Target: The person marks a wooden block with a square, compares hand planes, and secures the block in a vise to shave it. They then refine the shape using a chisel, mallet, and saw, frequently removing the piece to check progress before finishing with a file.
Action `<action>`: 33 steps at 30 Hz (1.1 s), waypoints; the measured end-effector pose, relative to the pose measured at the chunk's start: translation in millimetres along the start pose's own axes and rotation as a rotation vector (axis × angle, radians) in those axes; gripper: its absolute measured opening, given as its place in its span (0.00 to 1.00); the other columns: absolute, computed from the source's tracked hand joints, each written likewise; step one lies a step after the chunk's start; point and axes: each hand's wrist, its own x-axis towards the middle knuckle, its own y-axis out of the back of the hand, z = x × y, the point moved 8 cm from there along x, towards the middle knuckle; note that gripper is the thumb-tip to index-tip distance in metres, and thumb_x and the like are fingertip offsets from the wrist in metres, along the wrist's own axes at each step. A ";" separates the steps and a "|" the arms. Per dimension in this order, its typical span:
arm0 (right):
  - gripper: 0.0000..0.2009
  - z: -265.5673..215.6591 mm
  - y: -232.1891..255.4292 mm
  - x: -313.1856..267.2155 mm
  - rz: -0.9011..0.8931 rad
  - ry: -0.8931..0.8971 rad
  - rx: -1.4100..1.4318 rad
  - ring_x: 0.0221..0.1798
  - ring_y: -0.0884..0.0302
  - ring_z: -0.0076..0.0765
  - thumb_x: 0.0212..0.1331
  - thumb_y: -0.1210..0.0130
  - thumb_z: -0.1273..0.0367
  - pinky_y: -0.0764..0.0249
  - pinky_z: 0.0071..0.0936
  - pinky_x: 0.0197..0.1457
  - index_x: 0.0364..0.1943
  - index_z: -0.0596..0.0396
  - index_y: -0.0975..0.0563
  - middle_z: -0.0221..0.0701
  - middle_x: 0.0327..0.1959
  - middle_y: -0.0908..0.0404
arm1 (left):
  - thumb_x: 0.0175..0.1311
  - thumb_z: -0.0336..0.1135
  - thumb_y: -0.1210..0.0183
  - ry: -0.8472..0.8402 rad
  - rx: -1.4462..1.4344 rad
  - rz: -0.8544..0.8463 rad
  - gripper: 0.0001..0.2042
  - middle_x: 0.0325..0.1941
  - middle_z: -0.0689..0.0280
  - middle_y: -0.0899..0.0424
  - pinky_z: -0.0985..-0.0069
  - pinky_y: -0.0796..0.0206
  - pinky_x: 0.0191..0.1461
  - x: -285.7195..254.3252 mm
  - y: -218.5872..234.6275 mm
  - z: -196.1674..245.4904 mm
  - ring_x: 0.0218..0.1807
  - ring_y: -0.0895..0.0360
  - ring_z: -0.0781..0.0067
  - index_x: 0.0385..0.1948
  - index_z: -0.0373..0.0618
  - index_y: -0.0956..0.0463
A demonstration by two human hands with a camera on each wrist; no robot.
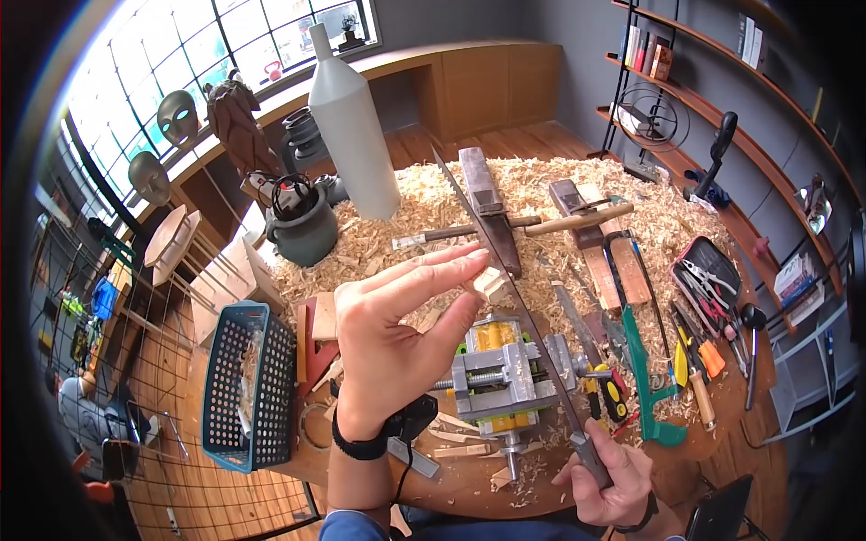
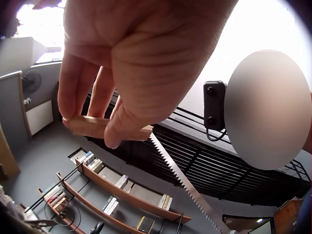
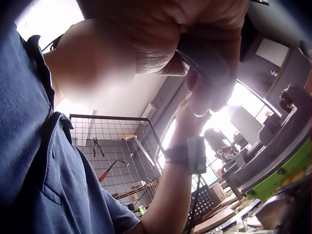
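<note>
Where the left hand (image 1: 397, 338) is raised above the surface (image 1: 469, 487), we see a small pale wood block (image 1: 492, 284) pinched between its thumb and nearly straight fingers (image 2: 80, 92); in the left wrist view the wood block (image 2: 92, 126) appears as a short, light tan piece with flat faces. Touching the block is the toothed edge of a long, narrow saw blade (image 1: 505, 270), which runs diagonally away from us across the bench; its teeth are plain in the left wrist view, saw blade (image 2: 185, 183). We see the right hand (image 1: 609, 478) wrapped around the saw's dark handle (image 1: 591, 455) at the near edge of the surface. Directly below the block stands a grey vise (image 1: 496, 379) with yellow and green parts. At the left edge sits a blue perforated basket (image 1: 248, 388) holding wood scraps and shavings. Behind it a dark round pot (image 1: 302, 234) contains coiled black cable. At the right, an open red-rimmed case (image 1: 708, 270) holds pliers. Wood shavings (image 1: 424, 203) cover the far half of the surface.
</note>
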 end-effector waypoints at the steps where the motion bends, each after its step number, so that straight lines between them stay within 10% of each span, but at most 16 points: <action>1: 0.28 0.2 0.4 0.2 -0.009 -0.003 -0.005 0.27 0.08 0.34 0.68 0.42 0.74 0.16 0.26 0.33 0.71 0.76 0.28 0.35 0.22 0.12 | 0.60 0.20 0.28 0.008 0.027 -0.007 0.15 0.52 0.52 0.06 0.73 0.17 0.59 0.6 0.8 2.2 0.54 0.06 0.61 0.50 0.39 0.08; 33: 0.27 4.8 -0.5 -6.6 0.014 -0.006 0.075 0.25 0.09 0.34 0.73 0.44 0.71 0.16 0.27 0.30 0.72 0.73 0.29 0.38 0.21 0.14 | 0.61 0.20 0.27 0.136 -0.039 -0.003 0.15 0.53 0.53 0.06 0.72 0.19 0.61 -4.9 2.3 -10.9 0.53 0.07 0.67 0.50 0.37 0.09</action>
